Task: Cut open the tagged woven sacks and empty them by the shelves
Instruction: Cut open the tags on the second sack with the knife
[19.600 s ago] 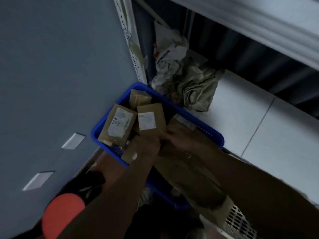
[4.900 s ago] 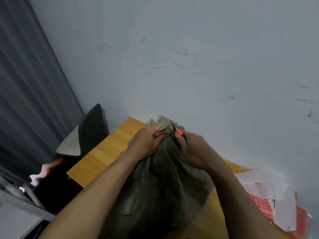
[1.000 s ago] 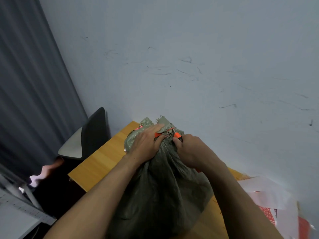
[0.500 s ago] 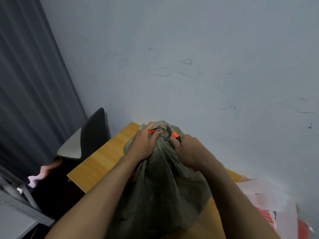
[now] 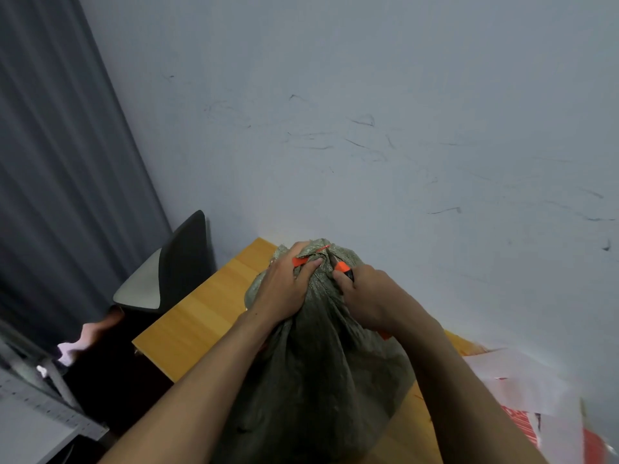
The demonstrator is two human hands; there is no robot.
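Observation:
A grey-green woven sack stands upright on a wooden table, its neck bunched at the top. An orange tag and thin orange tie sit at the neck. My left hand grips the bunched neck just below the tag. My right hand holds an orange-and-black utility knife, whose tip is at the tie on the neck's right side. The blade itself is hard to make out.
A grey wall rises right behind the table. A black chair stands at the table's left end, in front of a dark curtain. White and red papers lie on the table at the right. A shelf edge shows bottom left.
Over the last second the knife tip has worked at the tie on the sack's neck; my left hand shifted slightly on the neck. The sack stays closed and upright.

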